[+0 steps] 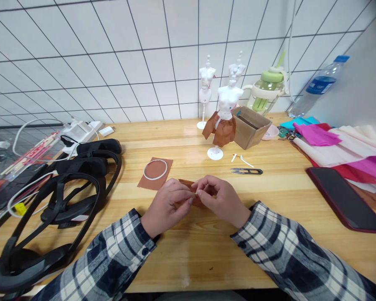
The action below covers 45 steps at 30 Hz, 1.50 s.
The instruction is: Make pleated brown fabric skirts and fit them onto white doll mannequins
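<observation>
Between my hands, just above the table, is a piece of brown fabric [198, 202]. My left hand [171, 205] pinches it from the left, and my right hand [221, 198] pinches close beside, fingertips almost meeting. Whether a needle or pin is in my fingertips is too small to make out. Left of the hands lies a brown fabric square [144, 182] with a white ring [166, 169] on it. Black thread snips [247, 171] lie beyond my right hand. Farther back stands a small white mannequin [228, 98] wearing brown fabric [224, 133] round its lower part.
More white mannequins [206, 85] stand behind, near a cardboard box [247, 133], a green-lidded bottle [265, 92] and a leaning water bottle [316, 90]. Coloured fabrics [341, 144] and a phone [347, 198] lie right. Black headsets [78, 209] and cables crowd the left.
</observation>
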{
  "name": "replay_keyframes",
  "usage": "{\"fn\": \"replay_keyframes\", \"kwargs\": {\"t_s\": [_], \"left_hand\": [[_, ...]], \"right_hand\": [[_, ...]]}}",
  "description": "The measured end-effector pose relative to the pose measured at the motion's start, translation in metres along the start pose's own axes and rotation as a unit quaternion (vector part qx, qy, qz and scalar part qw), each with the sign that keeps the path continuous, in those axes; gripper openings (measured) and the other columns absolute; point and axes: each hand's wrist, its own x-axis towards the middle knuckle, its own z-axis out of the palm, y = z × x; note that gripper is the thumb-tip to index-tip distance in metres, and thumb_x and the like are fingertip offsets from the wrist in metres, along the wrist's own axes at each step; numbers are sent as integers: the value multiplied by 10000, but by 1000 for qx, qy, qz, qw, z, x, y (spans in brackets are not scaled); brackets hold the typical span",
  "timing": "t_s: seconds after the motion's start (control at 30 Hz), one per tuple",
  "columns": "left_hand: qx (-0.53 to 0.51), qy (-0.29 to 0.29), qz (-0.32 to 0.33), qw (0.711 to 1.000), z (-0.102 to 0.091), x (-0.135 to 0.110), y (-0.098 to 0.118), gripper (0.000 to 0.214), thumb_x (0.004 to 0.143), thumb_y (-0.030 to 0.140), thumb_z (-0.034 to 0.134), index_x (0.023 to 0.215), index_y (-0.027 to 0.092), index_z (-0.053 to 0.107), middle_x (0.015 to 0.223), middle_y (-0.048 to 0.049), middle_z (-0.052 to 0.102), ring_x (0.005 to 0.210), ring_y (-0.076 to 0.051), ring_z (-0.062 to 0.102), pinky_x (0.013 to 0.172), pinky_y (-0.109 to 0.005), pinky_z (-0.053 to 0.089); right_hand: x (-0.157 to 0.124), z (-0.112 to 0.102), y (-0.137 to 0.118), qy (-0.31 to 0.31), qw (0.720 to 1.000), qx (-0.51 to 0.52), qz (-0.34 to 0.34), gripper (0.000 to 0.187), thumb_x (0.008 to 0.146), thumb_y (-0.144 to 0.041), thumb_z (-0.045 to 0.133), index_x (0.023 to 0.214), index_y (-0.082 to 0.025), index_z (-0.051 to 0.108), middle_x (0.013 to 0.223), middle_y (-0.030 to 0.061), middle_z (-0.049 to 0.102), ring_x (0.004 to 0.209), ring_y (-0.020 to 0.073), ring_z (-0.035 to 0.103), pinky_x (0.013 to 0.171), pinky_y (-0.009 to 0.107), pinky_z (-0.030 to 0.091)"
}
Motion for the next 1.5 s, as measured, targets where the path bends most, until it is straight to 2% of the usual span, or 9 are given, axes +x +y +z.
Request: {"fn": "replay_keyframes", "kwargs": {"t_s": [0.17,0.47,0.53,0.67,0.77,0.87,1.17,1.3,1.5], "left_hand": [[-10,1,34,999,-2,0,-2,169,829,101,573,922,194,680,832,-23,707,759,-143,582,734,-301,444],[-9,-24,19,1000,-2,-3,-7,203,847,108,569,968,212,695,854,-21,731,793,-156,600,788,-339,442],[-10,-22,19,1000,-2,-3,-7,202,846,108,570,964,211,698,856,-24,734,802,-162,605,795,-346,445],[-14,-22,18,1000,-2,-4,-8,192,844,105,567,943,206,696,853,-26,737,804,-163,611,800,-347,452],[-17,-25,18,999,-1,-4,-9,190,843,99,565,939,205,689,858,-25,739,797,-160,613,802,-345,454],[-17,-30,18,999,-2,-5,-9,185,846,105,562,940,208,684,862,-27,738,794,-161,615,801,-345,452],[-18,-36,19,999,-4,-6,-9,163,850,114,562,931,206,671,857,-28,732,792,-162,617,807,-354,446],[-9,-28,15,999,-3,-5,-10,176,850,119,567,944,214,682,860,-29,732,799,-164,616,800,-353,447],[-5,-29,17,999,-4,-5,-8,162,855,136,563,923,206,692,849,-34,734,792,-162,625,797,-353,456]], "right_hand": [[3,-2,0,-21,983,164,85,85,753,-203,567,713,-198,492,828,9,710,529,80,564,523,227,468],[15,-25,10,91,976,188,59,168,715,-238,623,812,-214,488,710,-51,609,585,105,612,553,239,518],[20,-37,13,124,980,149,45,166,711,-236,603,857,-213,529,729,-50,597,575,101,594,548,244,513],[30,-73,23,209,977,-44,13,95,690,-212,554,703,-174,641,683,-15,597,545,95,544,549,238,468],[35,-101,32,292,954,-41,55,190,708,-235,537,790,-179,699,634,-19,594,499,98,511,489,228,417],[38,-119,43,298,950,-65,71,289,750,-280,534,927,-190,744,729,15,667,605,129,571,531,236,434],[41,-122,62,264,932,-246,34,421,832,-235,483,1219,-213,648,1102,70,727,1012,227,657,895,393,472],[41,-122,57,306,913,-264,57,458,803,-287,575,1253,-209,602,916,58,759,857,223,675,783,359,483],[39,-126,53,298,899,-312,78,298,735,-417,674,944,-209,718,785,22,719,606,162,574,607,297,397]]}}
